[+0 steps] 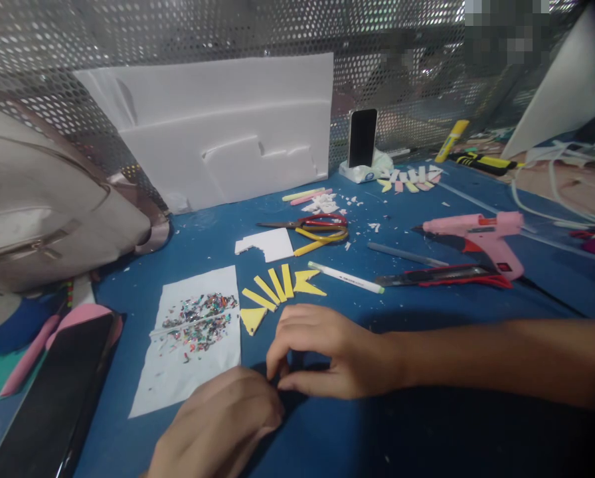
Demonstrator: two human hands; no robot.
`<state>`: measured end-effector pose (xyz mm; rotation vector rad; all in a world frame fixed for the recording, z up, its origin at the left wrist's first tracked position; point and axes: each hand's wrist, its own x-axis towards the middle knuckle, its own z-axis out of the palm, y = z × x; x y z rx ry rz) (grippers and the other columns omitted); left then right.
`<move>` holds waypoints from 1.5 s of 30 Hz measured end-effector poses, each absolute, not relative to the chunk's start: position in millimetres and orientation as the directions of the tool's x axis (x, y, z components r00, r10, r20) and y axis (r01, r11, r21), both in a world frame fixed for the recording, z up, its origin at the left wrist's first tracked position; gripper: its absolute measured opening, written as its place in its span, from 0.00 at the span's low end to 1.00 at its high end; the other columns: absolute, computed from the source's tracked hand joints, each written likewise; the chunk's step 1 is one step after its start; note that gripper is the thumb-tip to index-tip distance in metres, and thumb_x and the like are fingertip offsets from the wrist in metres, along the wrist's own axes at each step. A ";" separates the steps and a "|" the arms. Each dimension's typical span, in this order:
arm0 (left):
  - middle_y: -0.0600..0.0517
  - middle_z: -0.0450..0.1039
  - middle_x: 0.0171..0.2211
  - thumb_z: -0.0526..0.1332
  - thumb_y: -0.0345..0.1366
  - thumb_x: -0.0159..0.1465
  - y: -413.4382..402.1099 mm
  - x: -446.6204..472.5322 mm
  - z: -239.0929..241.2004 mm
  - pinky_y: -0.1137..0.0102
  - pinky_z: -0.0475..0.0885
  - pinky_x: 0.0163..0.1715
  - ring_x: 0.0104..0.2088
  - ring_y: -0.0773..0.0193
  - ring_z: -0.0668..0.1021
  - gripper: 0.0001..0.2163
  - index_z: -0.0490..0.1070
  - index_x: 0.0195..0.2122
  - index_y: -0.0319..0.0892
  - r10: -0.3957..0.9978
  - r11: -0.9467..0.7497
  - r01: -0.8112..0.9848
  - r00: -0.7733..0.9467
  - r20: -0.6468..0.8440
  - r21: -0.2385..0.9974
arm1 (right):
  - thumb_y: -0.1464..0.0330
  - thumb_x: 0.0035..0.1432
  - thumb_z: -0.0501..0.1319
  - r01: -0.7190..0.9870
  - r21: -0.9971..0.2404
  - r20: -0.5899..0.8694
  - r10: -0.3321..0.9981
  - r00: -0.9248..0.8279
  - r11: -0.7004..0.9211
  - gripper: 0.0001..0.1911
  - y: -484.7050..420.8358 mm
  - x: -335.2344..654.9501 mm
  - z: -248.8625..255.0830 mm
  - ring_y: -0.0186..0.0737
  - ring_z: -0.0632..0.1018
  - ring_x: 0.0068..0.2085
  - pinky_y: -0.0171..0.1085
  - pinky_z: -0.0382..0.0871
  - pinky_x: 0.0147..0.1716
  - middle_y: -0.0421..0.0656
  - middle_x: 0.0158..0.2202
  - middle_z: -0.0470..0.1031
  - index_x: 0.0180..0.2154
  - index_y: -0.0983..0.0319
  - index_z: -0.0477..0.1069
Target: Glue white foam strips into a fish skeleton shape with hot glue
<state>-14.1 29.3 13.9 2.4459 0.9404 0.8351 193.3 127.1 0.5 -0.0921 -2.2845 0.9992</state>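
Observation:
My left hand (222,425) lies at the bottom middle on the blue table (427,425), fingers curled together. My right hand (322,352) reaches in from the right and meets it fingertip to fingertip, fingers bent in a pinch. Between the two hands sits something small and dark that I cannot make out. Just beyond the hands lie several yellow foam strips and triangles (277,289). To their left lies a white paper sheet (192,338) carrying a heap of coloured glitter bits (200,322).
Scissors (317,229), a white marker (344,277), a red utility knife (441,275) and a pink glue gun (477,236) lie further back. A white foam board (218,126) leans on the mesh wall beside an upright phone (362,137). A bag (43,199) and a dark phone (53,398) sit left.

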 end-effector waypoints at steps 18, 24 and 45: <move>0.54 0.72 0.34 0.54 0.20 0.64 27.4 -5.7 13.4 0.81 0.72 0.39 0.35 0.74 0.76 0.11 0.66 0.41 0.42 0.758 -0.649 0.503 0.494 0.426 0.571 | 0.69 0.65 0.57 -0.114 -0.638 0.488 0.286 -0.825 0.762 0.07 126.5 193.2 -3.0 0.33 0.70 0.37 0.34 0.65 0.41 0.42 0.33 0.73 0.37 0.64 0.72; 0.54 0.72 0.35 0.55 0.21 0.65 26.3 -10.3 10.8 0.79 0.72 0.39 0.36 0.72 0.76 0.10 0.66 0.42 0.43 0.771 -0.631 0.521 0.506 0.387 0.575 | 0.72 0.63 0.59 -0.131 -0.661 0.485 0.288 -0.826 0.739 0.03 126.3 192.8 -3.6 0.32 0.70 0.37 0.33 0.65 0.41 0.41 0.33 0.74 0.37 0.65 0.71; 0.56 0.75 0.30 0.59 0.40 0.60 93.7 -91.9 30.0 0.74 0.67 0.27 0.27 0.67 0.75 0.06 0.74 0.33 0.48 0.945 -0.227 0.882 0.301 -0.124 0.413 | 0.76 0.59 0.58 -0.032 -0.833 0.322 0.437 -0.840 0.552 0.03 124.3 190.9 1.1 0.27 0.69 0.34 0.28 0.64 0.35 0.39 0.33 0.73 0.34 0.64 0.67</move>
